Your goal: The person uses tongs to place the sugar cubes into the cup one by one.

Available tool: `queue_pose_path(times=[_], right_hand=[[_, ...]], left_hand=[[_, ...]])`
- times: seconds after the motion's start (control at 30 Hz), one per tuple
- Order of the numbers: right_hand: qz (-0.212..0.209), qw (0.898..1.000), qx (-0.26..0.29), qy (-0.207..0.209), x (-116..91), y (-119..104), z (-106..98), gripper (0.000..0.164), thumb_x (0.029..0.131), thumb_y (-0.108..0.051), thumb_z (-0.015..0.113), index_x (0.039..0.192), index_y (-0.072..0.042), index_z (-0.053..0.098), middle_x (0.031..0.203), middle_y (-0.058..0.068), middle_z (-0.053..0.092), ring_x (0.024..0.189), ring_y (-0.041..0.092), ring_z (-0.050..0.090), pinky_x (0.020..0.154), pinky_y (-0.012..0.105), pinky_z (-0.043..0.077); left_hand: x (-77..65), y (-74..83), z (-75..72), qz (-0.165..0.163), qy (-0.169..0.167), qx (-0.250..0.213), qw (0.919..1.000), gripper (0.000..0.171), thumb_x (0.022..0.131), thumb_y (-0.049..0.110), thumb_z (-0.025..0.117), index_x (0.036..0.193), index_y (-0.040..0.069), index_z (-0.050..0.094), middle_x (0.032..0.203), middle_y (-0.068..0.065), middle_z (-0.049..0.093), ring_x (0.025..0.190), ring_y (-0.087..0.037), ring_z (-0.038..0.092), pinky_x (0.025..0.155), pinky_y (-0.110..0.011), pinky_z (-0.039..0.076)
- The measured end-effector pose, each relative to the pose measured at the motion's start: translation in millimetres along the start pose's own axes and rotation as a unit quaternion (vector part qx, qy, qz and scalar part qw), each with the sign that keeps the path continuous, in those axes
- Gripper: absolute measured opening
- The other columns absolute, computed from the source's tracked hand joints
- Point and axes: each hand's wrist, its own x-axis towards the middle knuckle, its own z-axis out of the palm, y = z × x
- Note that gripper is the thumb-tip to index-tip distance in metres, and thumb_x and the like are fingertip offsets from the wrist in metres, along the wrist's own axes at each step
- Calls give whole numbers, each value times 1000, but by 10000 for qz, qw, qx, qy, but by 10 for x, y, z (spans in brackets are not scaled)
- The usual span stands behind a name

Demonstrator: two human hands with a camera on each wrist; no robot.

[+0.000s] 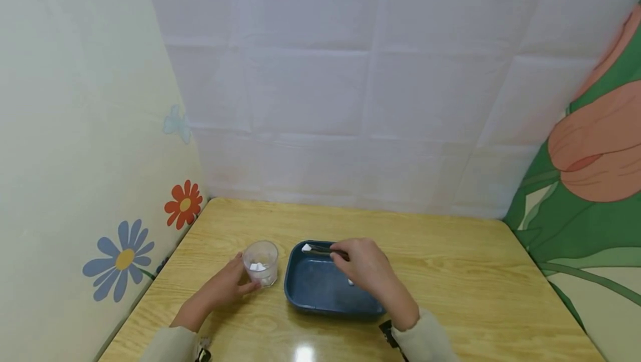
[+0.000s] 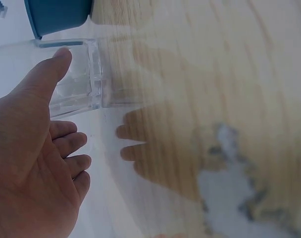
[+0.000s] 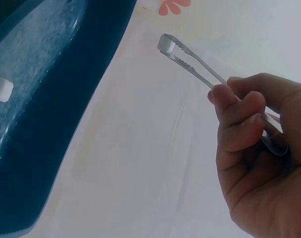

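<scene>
My left hand (image 1: 224, 285) holds a clear glass (image 1: 269, 256) at its side, the thumb in front and the fingers around the back. White cubes (image 1: 257, 267) lie inside the glass. In my right hand (image 1: 369, 269) is a pair of small metal tongs (image 3: 197, 64) with serrated tips, pinched between thumb and fingers. The tips grip a white cube (image 3: 166, 43), raised over the left back part of a dark blue tray (image 1: 320, 289). Another white cube (image 3: 2, 89) lies on the tray floor, partly hidden by my right hand in the head view.
The glass stands on a wooden table (image 1: 450, 284), just left of the tray. White cloth (image 1: 350, 100) hangs behind the table. Walls with printed flowers (image 1: 125, 258) rise at the left and right sides.
</scene>
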Motion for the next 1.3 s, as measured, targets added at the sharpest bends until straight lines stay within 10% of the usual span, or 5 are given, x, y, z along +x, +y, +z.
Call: queue_pose_path(times=[1.3], right_hand=[[-258, 9992, 304, -61, 305, -319, 320, 19, 90, -24, 61, 101, -15, 73, 84, -6, 69, 56, -1, 49, 49, 17, 41]], left_hand=[[18, -44, 17, -93, -37, -4, 9999, 84, 81, 50, 66, 146, 8, 31, 150, -15, 30, 139, -40, 18, 112, -54, 15]])
